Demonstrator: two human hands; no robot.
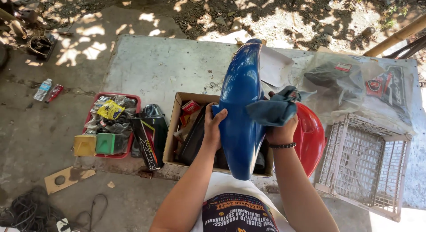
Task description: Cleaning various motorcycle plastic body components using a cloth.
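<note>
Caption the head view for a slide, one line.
Left hand steadies a blue fender over a cardboard box while the right hand presses a blue cloth against it.

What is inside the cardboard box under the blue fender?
The cardboard box shows a small red packet and dark parts. The blue fender and left hand cover its middle.

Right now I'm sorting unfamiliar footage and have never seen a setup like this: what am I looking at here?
One picture, from a camera worn on a person's head, looking down at their own bare hands. The left hand steadies a glossy blue fender, stood on end. The right hand presses a blue cloth against it. Below is a grey table with a cardboard box of parts, a red tray, a red fender and a white plastic crate.
</note>
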